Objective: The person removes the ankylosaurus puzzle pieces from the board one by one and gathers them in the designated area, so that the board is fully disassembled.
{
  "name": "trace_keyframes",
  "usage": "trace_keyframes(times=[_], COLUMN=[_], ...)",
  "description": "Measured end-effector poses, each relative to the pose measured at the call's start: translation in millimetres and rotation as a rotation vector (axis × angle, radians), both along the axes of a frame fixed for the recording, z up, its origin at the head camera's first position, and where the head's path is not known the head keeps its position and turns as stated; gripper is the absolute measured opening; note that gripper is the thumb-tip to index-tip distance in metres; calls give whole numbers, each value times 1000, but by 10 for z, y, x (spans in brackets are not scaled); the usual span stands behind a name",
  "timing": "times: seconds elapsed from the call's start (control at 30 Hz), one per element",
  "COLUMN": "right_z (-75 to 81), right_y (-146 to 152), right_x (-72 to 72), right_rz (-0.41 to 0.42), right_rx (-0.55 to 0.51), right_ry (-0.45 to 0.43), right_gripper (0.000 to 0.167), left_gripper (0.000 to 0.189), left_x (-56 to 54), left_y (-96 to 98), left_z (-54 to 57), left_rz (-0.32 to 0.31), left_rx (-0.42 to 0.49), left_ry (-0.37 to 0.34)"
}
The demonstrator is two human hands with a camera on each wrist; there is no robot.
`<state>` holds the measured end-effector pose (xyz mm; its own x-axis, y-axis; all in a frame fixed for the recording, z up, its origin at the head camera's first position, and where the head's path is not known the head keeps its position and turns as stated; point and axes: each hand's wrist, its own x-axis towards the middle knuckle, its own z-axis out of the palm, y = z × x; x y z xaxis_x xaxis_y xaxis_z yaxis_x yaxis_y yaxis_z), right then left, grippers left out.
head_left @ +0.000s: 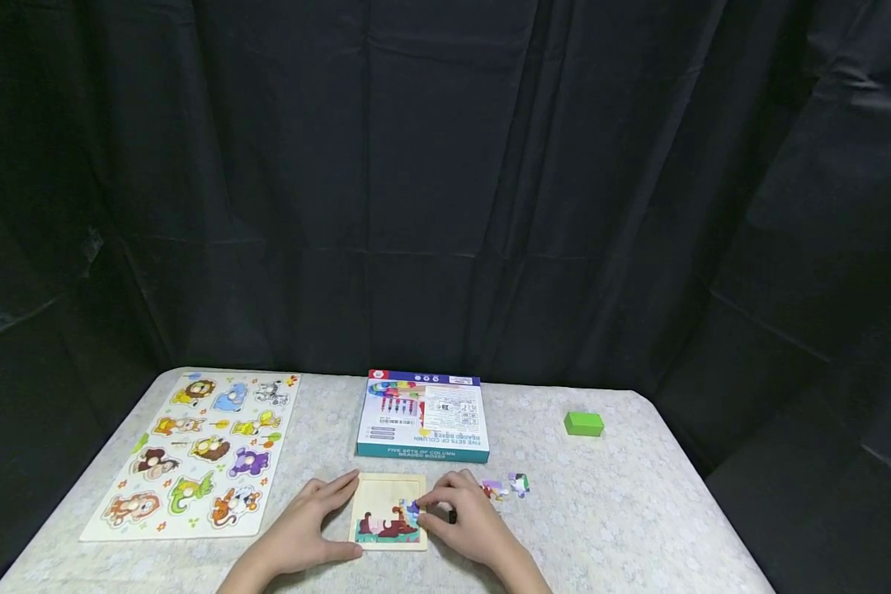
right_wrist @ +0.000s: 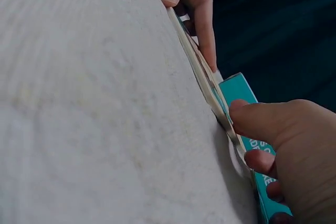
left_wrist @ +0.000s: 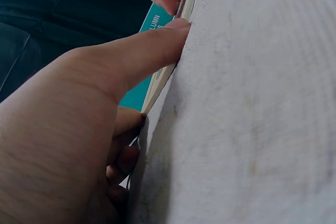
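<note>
A small square wooden puzzle tray [head_left: 389, 476] lies on the table, its lower part filled with brown, teal and pink jigsaw pieces [head_left: 389, 528]. My left hand [head_left: 300, 528] holds the tray by its left side, index finger at the far corner and thumb at the near corner. In the left wrist view that thumb [left_wrist: 152, 48] touches the tray's edge. Over the tray's right side, my right hand [head_left: 464, 516] pinches a purple-blue jigsaw piece [head_left: 413, 507] between thumb and index finger. Its other fingers partly hide loose jigsaw pieces [head_left: 519, 483] to the right.
Behind the tray lies a white and teal box [head_left: 423, 454] of beaded columns. A large animal peg puzzle board [head_left: 215, 445] covers the table's left side. A green block [head_left: 584, 424] stands at the back right. Black cloth [head_left: 445, 206] hangs behind the patterned table [head_left: 624, 511].
</note>
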<state>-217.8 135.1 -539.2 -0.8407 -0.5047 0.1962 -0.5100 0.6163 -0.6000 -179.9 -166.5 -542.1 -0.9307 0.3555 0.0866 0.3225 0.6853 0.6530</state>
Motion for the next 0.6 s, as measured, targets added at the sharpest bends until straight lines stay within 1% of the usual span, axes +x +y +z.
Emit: trace_keyframes(times=[0.2,0.4,0.6], right_z=[-11,-15,-39], right_y=[-49,-81,-78], right_x=[18,26,33], right_rz=[32,27,21], right_rx=[32,33,20], right_ry=[39,59,77], right_gripper=[27,23,23], left_gripper=[103,103,103], left_x=[-13,-2,5], left_y=[-4,-5,7], left_z=[3,14,27], left_rz=[3,-1,1], left_rx=[1,1,-5], left_ry=[-2,-12,-20])
